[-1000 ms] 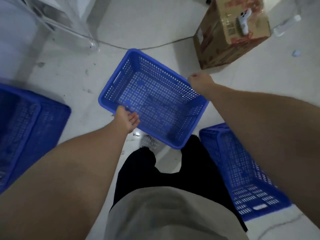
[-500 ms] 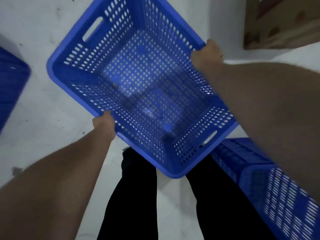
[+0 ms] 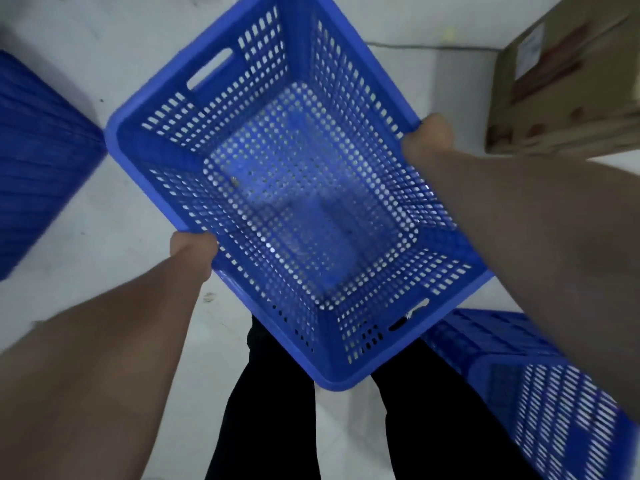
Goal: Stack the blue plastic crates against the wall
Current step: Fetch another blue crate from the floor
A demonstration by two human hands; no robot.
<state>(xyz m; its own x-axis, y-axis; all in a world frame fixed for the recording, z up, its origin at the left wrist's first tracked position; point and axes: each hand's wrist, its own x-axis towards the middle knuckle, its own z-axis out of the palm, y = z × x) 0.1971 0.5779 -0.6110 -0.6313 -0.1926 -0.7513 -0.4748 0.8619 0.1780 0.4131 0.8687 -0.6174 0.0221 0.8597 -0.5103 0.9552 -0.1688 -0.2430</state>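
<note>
— Holding what?
— I see the blue crate (image 3: 294, 209) lifted above the floor (image 3: 104, 265), left hand (image 3: 192, 252) and right hand (image 3: 427, 140) closed on opposite long rims, fingers hidden underneath.
— Around it?
— Blurred crates, cut off.

a cardboard box (image 3: 568, 81) sits on the pale floor (image 3: 114, 216) at upper right. a thin cable (image 3: 433, 47) runs along the floor beside it.
</note>
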